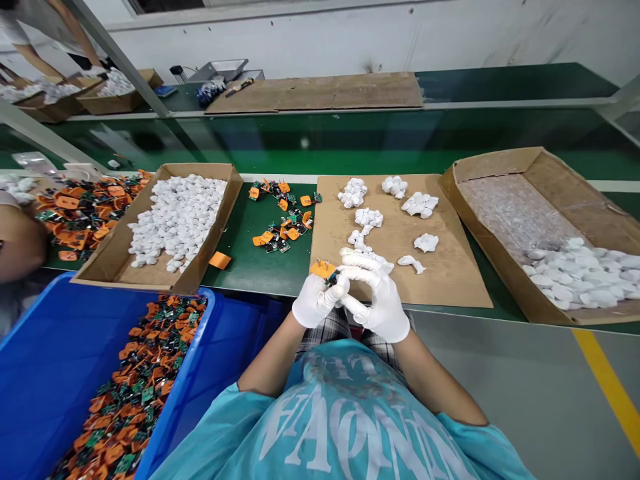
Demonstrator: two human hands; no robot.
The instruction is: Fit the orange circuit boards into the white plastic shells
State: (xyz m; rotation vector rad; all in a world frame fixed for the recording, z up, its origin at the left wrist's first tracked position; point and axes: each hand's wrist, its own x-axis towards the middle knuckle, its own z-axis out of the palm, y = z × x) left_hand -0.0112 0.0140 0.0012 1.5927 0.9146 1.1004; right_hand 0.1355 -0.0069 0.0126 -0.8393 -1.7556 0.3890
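Relative to the cardboard sheet, the nearest item is the blue bin, lower left, with orange-and-green parts inside. At the sheet's near left edge, the gloved left hand grips an orange plug piece, its metal pins upward and a dark component beneath. The right hand has its fingers curved toward that piece; whether it grips anything cannot be told. Loose pins or wiring could bend or pull if the fingers pressed unevenly, and the gloves' thickness could let the piece slip.

On the sheet lie small white clusters; those nearest the right fingers could be scattered by a sleeve-like sweep of the glove. Left of the sheet, a lone orange piece rests near the table edge, where a knock could drop it. Beyond it are small orange-and-green groups and a box of white pieces; right of the sheet stands a partly filled box. Farther off, a knife lies on a shelf.
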